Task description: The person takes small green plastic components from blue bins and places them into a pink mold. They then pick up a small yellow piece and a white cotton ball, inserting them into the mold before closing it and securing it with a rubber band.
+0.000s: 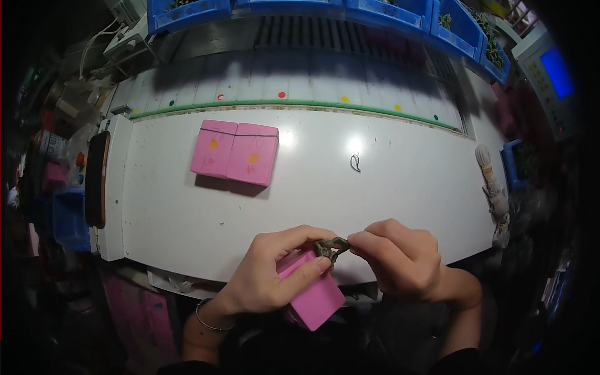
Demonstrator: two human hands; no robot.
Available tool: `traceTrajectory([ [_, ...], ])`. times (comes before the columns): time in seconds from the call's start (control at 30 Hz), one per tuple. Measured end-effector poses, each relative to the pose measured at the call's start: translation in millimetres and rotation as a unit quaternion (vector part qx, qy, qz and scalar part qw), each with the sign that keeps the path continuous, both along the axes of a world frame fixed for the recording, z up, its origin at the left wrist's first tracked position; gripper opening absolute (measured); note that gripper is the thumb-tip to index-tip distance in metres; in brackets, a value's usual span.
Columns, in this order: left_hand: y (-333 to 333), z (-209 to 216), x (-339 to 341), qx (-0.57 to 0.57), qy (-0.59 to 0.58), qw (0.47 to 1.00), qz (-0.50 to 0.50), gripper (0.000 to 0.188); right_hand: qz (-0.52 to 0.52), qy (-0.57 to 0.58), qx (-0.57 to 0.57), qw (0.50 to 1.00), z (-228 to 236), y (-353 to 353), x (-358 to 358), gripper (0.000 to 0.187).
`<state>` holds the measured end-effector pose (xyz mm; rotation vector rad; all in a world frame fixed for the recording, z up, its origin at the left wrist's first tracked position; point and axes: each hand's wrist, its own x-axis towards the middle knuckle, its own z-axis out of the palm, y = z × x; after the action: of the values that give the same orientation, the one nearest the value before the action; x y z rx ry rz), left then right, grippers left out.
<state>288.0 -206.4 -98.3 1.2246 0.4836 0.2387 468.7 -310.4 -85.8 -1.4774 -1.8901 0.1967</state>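
1. Dark-green looped piece (326, 246): by the near bench (312, 194) edge, held in my left grip (269, 273) (thumb on it), right end pinched by my right grip (403, 259).
2. Pink block (317, 304): beneath my left thumb.
3. Two pink blocks (242, 153): farther up.

Left hand (275, 270): curls inward, index finger arched above extended thumb. Right hand (403, 257): pinches at thumb and index fingertips, other fingers folded. Forearms (459, 322): two, bent inward.
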Motion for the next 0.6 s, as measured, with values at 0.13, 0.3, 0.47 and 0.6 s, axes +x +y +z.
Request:
traceTrajectory([
  [0.13, 1.3, 1.0, 0.3, 0.223, 0.009, 0.974, -0.025, 0.026, -0.005, 0.003, -0.11, 0.994, 6.3, -6.0, -3.4, 0.008],
  [0.3, 3.4, -8.0, -8.9, 0.248, 0.026, 0.968, -0.016, 0.027, 0.054, 0.224, -0.441, 0.867, 4.1, -0.7, 8.8, 0.017],
  [0.47, 1.3, -5.6, -5.1, -0.041, -0.052, 0.998, 0.025, 0.032, -0.008, 0.148, -0.29, 0.946, -0.7, -11.3, -2.3, 0.016],
  [0.6, 4.0, -11.7, -6.5, -0.064, -0.106, 0.992, -0.028, 0.039, -0.039, 0.296, -0.2, 0.933, 9.1, -5.2, -10.9, 0.016],
])
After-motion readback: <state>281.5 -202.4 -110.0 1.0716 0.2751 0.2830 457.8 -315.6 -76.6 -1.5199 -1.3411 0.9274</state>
